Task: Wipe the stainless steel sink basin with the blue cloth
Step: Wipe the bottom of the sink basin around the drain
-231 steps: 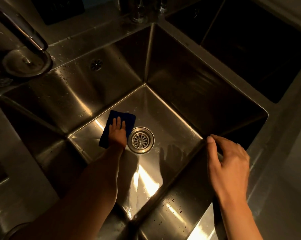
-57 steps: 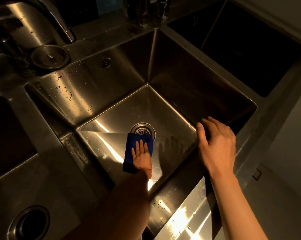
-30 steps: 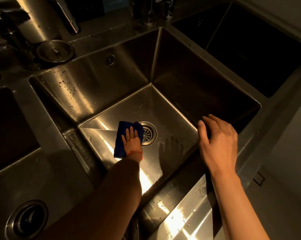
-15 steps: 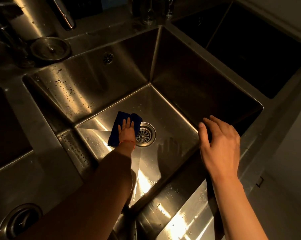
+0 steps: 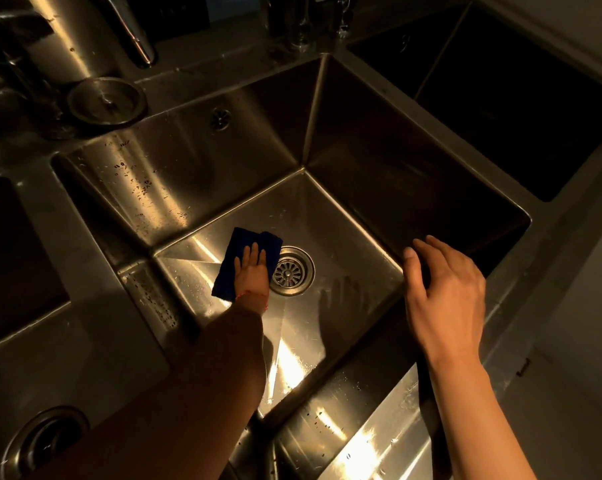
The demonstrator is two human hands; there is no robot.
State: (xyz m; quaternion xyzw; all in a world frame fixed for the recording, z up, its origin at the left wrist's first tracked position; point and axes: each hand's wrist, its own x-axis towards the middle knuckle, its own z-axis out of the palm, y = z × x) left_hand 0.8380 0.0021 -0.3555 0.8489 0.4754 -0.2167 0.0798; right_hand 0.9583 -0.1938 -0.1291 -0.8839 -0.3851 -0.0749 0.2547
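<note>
Dim, warm light falls on a steel counter with a deep basin point(image 5: 188, 174), its walls speckled with droplets. Down on the basin floor the left hand point(image 5: 252, 271) presses flat, fingers straight, on the blue cloth point(image 5: 239, 247), which lies just left of the drain point(image 5: 291, 270). The right hand point(image 5: 446, 299) rests loosely curled on the near right rim, gripping nothing

You see a dim room under warm yellow light, a brushed steel counter point(image 5: 85, 358) with 2 dark side basins point(image 5: 521, 109), a curved chrome faucet point(image 5: 133, 32), and a round metal strainer lid point(image 5: 107, 102).
</note>
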